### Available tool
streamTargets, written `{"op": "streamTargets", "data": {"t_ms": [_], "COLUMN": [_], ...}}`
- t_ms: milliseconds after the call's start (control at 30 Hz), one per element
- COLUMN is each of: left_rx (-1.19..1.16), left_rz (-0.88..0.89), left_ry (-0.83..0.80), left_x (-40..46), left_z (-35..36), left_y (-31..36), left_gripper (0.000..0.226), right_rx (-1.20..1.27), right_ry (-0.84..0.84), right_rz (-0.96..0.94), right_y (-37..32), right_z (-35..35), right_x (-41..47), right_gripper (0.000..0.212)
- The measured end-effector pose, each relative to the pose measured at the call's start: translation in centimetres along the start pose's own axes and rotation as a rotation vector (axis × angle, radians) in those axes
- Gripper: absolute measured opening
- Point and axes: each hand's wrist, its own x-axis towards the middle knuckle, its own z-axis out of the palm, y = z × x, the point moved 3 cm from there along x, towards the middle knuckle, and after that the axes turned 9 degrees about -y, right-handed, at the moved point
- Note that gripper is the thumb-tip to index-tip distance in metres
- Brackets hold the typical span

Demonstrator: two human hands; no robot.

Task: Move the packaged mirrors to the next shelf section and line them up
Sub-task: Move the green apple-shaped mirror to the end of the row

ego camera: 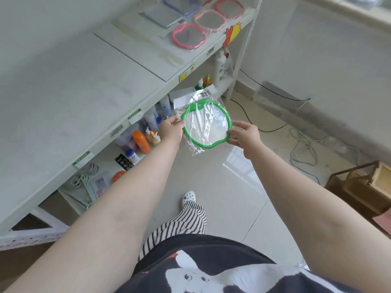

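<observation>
We hold the green-framed mirror (206,125) in its clear packaging between both hands, off the shelf (84,98) and over the floor. The left hand (171,130) pinches its left rim, the right hand (245,135) its right rim; both are closed on it. Its barcode header points away from us, toward the far shelf section where three pink-framed mirrors (208,21) already lie in a row. That row sits ahead and up-left of the hands, so we judge the carry runs forward along the shelf edge.
</observation>
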Motion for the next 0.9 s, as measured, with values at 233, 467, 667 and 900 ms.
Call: {"op": "streamTargets", "data": {"t_ms": [233,467,667,900], "left_rx": [-0.006,0.025,0.019,-0.058], "left_rz": [0.02,0.048,0.026,0.012], "left_ry": [-0.081,-0.135,-0.074,0.077], "left_x": [7.5,13.0,16.9,20.9], "left_z": [4.6,6.6,8.0,10.1], "left_y": [5.6,9.8,11.3,13.0], "left_gripper": [0.037,0.044,0.032,0.029], "right_rx": [-0.004,-0.031,-0.067,-0.176], "right_ry": [0.091,0.126,0.111,-0.022], "right_rz": [-0.038,-0.046,-0.025,-0.04], "right_y": [-5.5,-9.0,-12.0,-15.7], "right_z": [-2.5,-3.0,-3.5,-4.2], "right_x": [7.0,12.2,17.4,24.7], "right_gripper": [0.043,0.042,0.043,0.043]}}
